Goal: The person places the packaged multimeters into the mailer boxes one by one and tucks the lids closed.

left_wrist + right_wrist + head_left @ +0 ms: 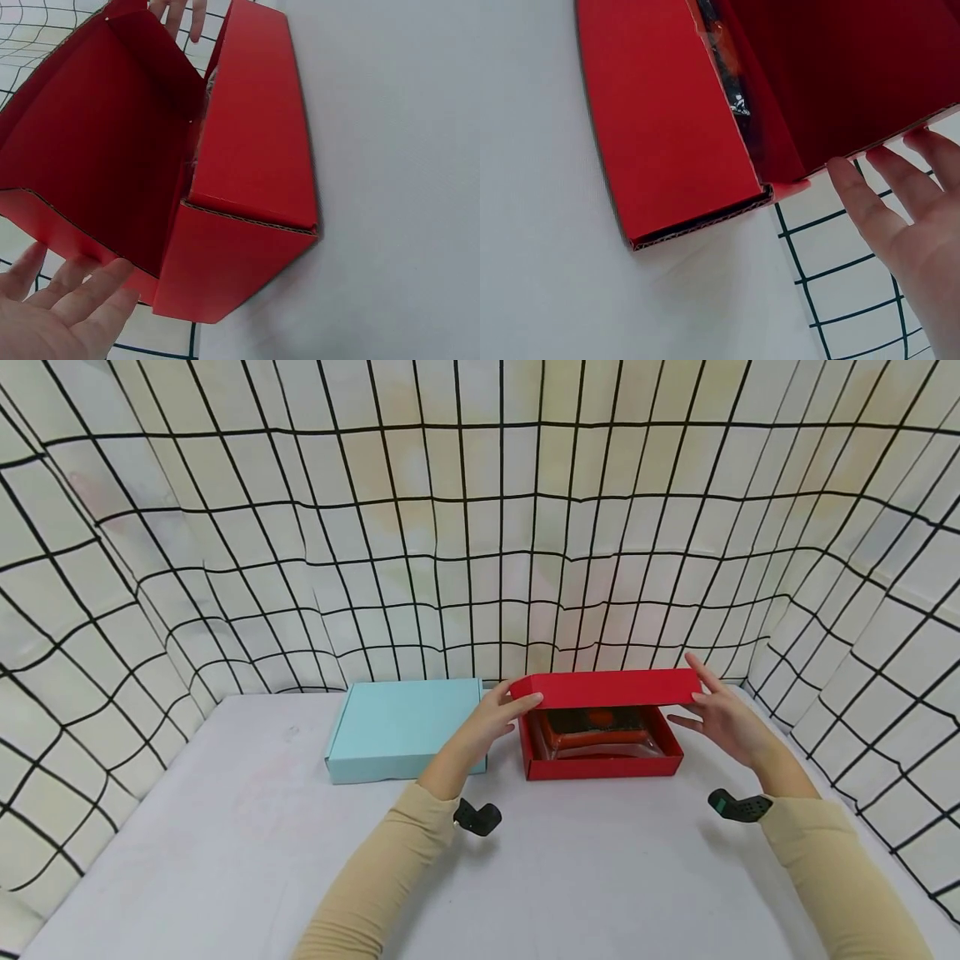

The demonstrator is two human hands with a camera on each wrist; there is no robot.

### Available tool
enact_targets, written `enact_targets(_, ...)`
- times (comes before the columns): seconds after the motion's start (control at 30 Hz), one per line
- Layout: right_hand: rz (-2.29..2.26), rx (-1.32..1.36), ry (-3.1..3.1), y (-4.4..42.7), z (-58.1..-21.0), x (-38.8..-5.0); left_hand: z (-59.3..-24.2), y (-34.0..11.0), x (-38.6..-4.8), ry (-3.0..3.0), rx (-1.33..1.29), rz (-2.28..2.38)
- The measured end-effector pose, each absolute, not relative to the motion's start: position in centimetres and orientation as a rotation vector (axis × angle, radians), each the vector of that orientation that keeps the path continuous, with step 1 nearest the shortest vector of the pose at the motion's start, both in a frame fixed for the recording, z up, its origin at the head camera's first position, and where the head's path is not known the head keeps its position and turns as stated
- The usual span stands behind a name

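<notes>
A red cardboard box [600, 768] sits on the table with its hinged lid [615, 688] partly raised. Inside lies a clear plastic-wrapped item [600, 731], dark on top and orange-red along its front; the lid hides part of it. My left hand [491, 718] touches the lid's left end, its fingers [94, 292] extended along the outer side flap. At the opposite end, my right hand [731, 718] has spread fingers, with fingertips [844, 172] against the lid's side edge. In the left wrist view the lid's bare red inside [97, 135] shows.
A closed light blue box [408, 727] stands left of the red box, close to my left forearm. The table [585, 877] has a white cover. Black netting [480, 527] over white walls rises behind and on both sides. A dark wrist device [738, 806] is on each wrist.
</notes>
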State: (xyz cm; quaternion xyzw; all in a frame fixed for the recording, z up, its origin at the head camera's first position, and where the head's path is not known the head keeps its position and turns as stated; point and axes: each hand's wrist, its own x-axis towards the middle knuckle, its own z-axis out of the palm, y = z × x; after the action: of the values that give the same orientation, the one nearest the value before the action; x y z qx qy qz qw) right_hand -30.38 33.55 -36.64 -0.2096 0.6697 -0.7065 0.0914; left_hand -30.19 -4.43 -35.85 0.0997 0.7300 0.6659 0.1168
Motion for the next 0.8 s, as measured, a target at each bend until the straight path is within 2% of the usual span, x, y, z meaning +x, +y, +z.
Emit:
enact_targets(0.2, -2.091, -0.63, 2.003, 33.6, -36.7, -30.5, -35.8, -4.4, -30.2, 2.142, 0.28, 1.951)
enact_targets(0.53, -1.914, -0.463, 2.189, 33.3, -36.0, -30.3, -35.9, -4.0, -30.5, 2.112, 0.212, 1.906)
enact_targets(0.8, -1.79, -0.483, 2.203, 33.3, -37.2, -30.1, -36.5, -3.9, -30.2, 2.197, 0.282, 1.858)
